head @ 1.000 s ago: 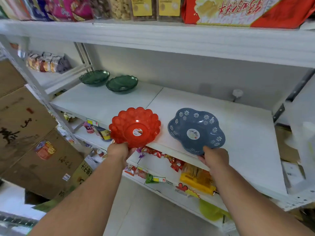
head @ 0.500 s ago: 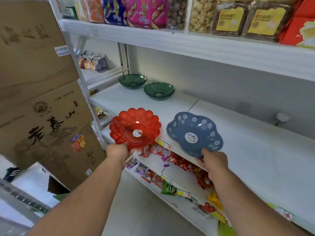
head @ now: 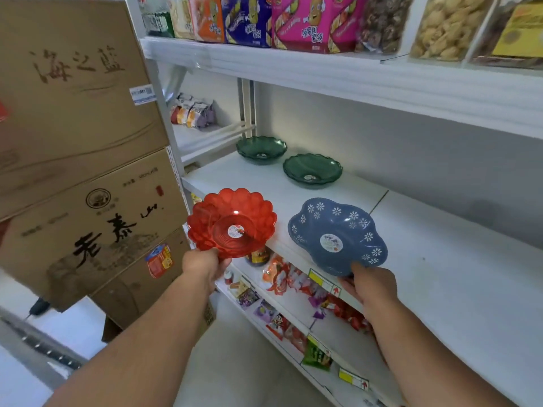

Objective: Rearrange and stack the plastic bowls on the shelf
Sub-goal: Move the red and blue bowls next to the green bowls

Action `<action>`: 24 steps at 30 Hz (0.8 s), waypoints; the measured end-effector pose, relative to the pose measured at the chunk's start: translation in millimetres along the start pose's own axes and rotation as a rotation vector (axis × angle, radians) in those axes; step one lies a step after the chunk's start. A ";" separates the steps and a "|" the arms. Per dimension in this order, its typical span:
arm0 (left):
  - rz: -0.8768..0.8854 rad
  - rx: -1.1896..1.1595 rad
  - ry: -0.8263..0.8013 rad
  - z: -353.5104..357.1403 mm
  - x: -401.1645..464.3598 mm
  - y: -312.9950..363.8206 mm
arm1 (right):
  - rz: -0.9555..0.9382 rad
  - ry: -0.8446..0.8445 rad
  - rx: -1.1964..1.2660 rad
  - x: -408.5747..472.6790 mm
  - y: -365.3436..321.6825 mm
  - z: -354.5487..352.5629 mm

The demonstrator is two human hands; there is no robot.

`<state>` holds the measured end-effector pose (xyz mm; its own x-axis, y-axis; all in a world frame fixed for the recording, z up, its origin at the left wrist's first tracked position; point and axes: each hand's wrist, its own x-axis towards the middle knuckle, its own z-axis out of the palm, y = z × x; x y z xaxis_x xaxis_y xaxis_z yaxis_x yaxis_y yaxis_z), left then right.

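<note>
The left hand (head: 205, 262) pinches the near rim of the red scalloped bowl (head: 232, 223), held tilted in the air just off the white shelf's (head: 440, 274) front edge. To its right, the right hand (head: 371, 284) pinches the near rim of the blue flower-print bowl (head: 338, 235), also tilted, over the shelf edge. Two green bowls (head: 312, 170) sit apart farther back. Level each bowl before nesting; unlike rim shapes may seat unevenly, so like should probably go with like.

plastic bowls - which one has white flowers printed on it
The blue plastic bowl, gripped by the right hand. The red scalloped bowl and two green bowls are plain.
</note>
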<state>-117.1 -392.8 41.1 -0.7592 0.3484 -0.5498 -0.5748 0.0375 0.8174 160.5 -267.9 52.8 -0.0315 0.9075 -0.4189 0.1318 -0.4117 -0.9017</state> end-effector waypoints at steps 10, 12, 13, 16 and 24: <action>0.041 0.119 0.051 49.9 82.1 53.4 | 0.036 -0.025 0.060 55.6 -18.2 66.1; 0.026 0.149 0.045 54.0 91.8 60.6 | 0.041 -0.015 0.079 61.0 -22.2 75.7; 0.016 0.166 0.036 55.5 96.9 64.5 | 0.043 -0.009 0.091 63.1 -24.0 80.0; 0.017 0.197 0.025 59.0 114.7 75.3 | 0.051 0.015 0.107 66.3 -29.8 92.1; 0.005 0.232 -0.041 63.0 169.8 103.1 | 0.084 0.066 0.095 68.4 -31.1 136.1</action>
<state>-286.1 -270.7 42.8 -0.7463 0.3867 -0.5418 -0.4815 0.2484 0.8405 19.4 -204.4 37.7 0.0415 0.8719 -0.4879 0.0366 -0.4893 -0.8713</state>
